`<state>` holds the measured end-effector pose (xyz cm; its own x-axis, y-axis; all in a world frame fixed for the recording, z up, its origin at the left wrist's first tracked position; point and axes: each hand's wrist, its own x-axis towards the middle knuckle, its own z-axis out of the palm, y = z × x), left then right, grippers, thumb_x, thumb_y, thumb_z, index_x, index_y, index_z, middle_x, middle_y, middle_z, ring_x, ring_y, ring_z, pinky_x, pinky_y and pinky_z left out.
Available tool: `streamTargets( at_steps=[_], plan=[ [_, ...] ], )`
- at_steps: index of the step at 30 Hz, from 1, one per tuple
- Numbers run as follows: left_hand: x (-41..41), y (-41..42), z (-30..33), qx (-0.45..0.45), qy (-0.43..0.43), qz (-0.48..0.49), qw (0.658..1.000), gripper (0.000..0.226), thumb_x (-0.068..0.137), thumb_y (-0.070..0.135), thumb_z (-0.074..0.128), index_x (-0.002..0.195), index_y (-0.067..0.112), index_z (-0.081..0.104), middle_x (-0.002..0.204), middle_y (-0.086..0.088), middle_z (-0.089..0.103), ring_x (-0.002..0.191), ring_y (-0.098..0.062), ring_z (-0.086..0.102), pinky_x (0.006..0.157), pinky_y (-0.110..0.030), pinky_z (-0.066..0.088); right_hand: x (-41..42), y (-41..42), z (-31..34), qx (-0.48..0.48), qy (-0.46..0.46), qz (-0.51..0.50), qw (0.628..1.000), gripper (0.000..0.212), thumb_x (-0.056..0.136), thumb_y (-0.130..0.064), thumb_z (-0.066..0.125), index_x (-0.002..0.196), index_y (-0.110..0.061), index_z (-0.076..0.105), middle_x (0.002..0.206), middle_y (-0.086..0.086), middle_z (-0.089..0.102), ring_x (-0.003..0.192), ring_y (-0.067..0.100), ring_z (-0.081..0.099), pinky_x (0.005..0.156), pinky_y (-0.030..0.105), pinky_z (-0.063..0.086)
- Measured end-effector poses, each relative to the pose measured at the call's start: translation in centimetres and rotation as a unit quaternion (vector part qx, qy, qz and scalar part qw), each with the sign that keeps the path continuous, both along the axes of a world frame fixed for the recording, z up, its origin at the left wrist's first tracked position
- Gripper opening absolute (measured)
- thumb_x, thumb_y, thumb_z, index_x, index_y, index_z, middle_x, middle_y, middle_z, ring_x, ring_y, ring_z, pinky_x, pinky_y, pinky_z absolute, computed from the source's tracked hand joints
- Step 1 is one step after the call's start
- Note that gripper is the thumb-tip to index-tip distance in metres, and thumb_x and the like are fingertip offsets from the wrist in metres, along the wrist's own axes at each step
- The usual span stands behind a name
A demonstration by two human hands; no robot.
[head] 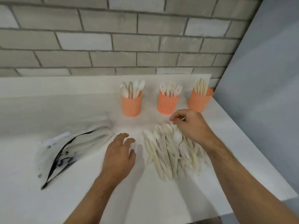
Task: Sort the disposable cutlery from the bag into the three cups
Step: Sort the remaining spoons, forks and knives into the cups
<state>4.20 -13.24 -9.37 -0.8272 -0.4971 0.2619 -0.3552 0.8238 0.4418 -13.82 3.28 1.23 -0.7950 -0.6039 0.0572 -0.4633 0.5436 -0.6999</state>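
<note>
Two hands work over a white table [48, 199] set against a grey brick wall [97, 38]. Biggest item on it: the clear plastic bag [64, 151], lying flat at left w/ its dark zip edge gaping open; contents too blurred to tell. Next, a loose pile of cutlery [171, 152] at centre-right, cream knives, forks & spoons fanned out w/ handles toward the person.

Left hand [119, 156] is palm-down between bag and pile, fingers relaxed & slightly spread, holding nothing; can't tell if it touches the table.

Right hand [191, 125] is over the far end of the pile, fingers curled, thumb & forefinger pinching a thin pale piece [183, 118]; too small to say which kind.

3 orange cups stand in a row behind the pile, well apart from each other: left cup [131, 105] w/ spoons, middle cup [168, 104] w/ forks, right cup [199, 101] w/ knives, near the table's right edge. All upright.
</note>
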Motion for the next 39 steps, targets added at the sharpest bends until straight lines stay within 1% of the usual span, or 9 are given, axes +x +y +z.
streamTargets(
  at_steps=[3, 5, 7, 12, 18, 29, 32, 35, 39],
  plan=[
    [-1.6, 1.8, -2.1, 0.005, -0.057, 0.027, 0.998, 0.051, 0.085, 0.026, 0.047, 0.128, 0.002, 0.059, 0.140, -0.019, 0.053, 0.130, -0.039, 0.049, 0.104, -0.051, 0.043, -3.7, 6.2, -1.1, 0.118, -0.045, -0.125, 0.984, 0.022, 0.091, -0.020, 0.059, 0.104, -0.009, 0.072, 0.105, 0.007, 0.072, 0.097, 0.023, 0.066, 0.086, 0.031, 0.051],
    [-2.0, 2.6, -3.3, 0.006, -0.089, 0.054, 0.995, 0.057, 0.089, 0.032, 0.038, 0.135, 0.002, 0.054, 0.144, -0.018, 0.050, 0.135, -0.037, 0.045, 0.108, -0.050, 0.039, -5.0, 8.7, -2.1, 0.207, -0.117, -0.137, 0.962, 0.042, 0.090, -0.032, 0.064, 0.120, -0.001, 0.061, 0.119, 0.011, 0.064, 0.102, 0.025, 0.059, 0.084, 0.030, 0.046],
    [-1.9, 3.1, -4.1, -0.018, -0.102, 0.066, 0.992, 0.062, 0.091, 0.038, 0.029, 0.137, 0.003, 0.053, 0.145, -0.017, 0.050, 0.135, -0.036, 0.045, 0.109, -0.050, 0.038, -5.4, 9.5, -2.8, 0.222, -0.180, -0.123, 0.950, 0.062, 0.086, -0.046, 0.068, 0.130, -0.004, 0.053, 0.122, 0.008, 0.057, 0.101, 0.022, 0.053, 0.082, 0.028, 0.041],
    [-2.1, 3.1, -4.2, -0.019, -0.101, 0.093, 0.990, 0.067, 0.090, 0.044, 0.025, 0.140, 0.008, 0.052, 0.148, -0.012, 0.049, 0.139, -0.031, 0.041, 0.113, -0.045, 0.033, -5.8, 8.0, -3.9, 0.216, -0.164, -0.094, 0.958, 0.038, 0.080, -0.046, 0.074, 0.081, -0.018, 0.049, 0.083, -0.003, 0.056, 0.078, 0.015, 0.057, 0.083, 0.033, 0.053],
    [-2.2, 3.4, -4.0, -0.012, -0.095, 0.103, 0.990, 0.067, 0.090, 0.044, 0.025, 0.140, 0.008, 0.052, 0.148, -0.010, 0.049, 0.139, -0.029, 0.041, 0.113, -0.045, 0.033, -6.9, 6.7, -5.1, 0.206, -0.168, -0.100, 0.959, 0.031, 0.071, -0.025, 0.079, 0.085, -0.011, 0.055, 0.088, 0.005, 0.063, 0.077, 0.018, 0.062, 0.074, 0.032, 0.056],
    [-2.1, 3.7, -3.6, 0.005, -0.107, 0.109, 0.988, 0.064, 0.089, 0.044, 0.027, 0.139, 0.012, 0.053, 0.147, -0.006, 0.050, 0.139, -0.025, 0.041, 0.111, -0.045, 0.033, -7.2, 5.6, -6.5, 0.171, -0.167, -0.147, 0.960, 0.031, 0.079, -0.020, 0.073, 0.075, -0.014, 0.043, 0.078, 0.001, 0.052, 0.069, 0.015, 0.052, 0.065, 0.030, 0.047],
    [-1.9, 3.4, -3.7, 0.046, -0.080, 0.114, 0.989, 0.062, 0.089, 0.044, 0.032, 0.138, 0.014, 0.054, 0.149, -0.002, 0.048, 0.141, -0.022, 0.038, 0.113, -0.042, 0.029, -7.4, 6.2, -6.8, 0.144, -0.184, -0.164, 0.958, 0.020, 0.084, -0.021, 0.065, 0.084, -0.011, 0.047, 0.086, 0.004, 0.055, 0.076, 0.020, 0.055, 0.060, 0.028, 0.042],
    [-2.1, 3.1, -2.8, 0.135, -0.013, 0.130, 0.982, 0.044, 0.088, 0.028, 0.054, 0.128, 0.011, 0.061, 0.139, -0.004, 0.057, 0.134, -0.025, 0.047, 0.110, -0.040, 0.034, -7.7, 7.0, -6.6, 0.065, -0.216, -0.197, 0.954, 0.020, 0.087, -0.016, 0.058, 0.104, -0.005, 0.053, 0.092, 0.010, 0.061, 0.081, 0.025, 0.061, 0.060, 0.029, 0.043],
    [-3.0, 4.8, 2.4, 0.350, 0.133, 0.196, 0.906, 0.026, 0.090, 0.005, 0.057, 0.107, 0.024, 0.066, 0.118, 0.005, 0.063, 0.114, -0.020, 0.057, 0.091, -0.029, 0.040, -7.3, 7.4, -4.4, -0.031, -0.213, -0.187, 0.958, 0.025, 0.095, -0.013, 0.055, 0.119, -0.007, 0.049, 0.091, 0.006, 0.058, 0.078, 0.018, 0.059, 0.063, 0.029, 0.045]
  ],
)
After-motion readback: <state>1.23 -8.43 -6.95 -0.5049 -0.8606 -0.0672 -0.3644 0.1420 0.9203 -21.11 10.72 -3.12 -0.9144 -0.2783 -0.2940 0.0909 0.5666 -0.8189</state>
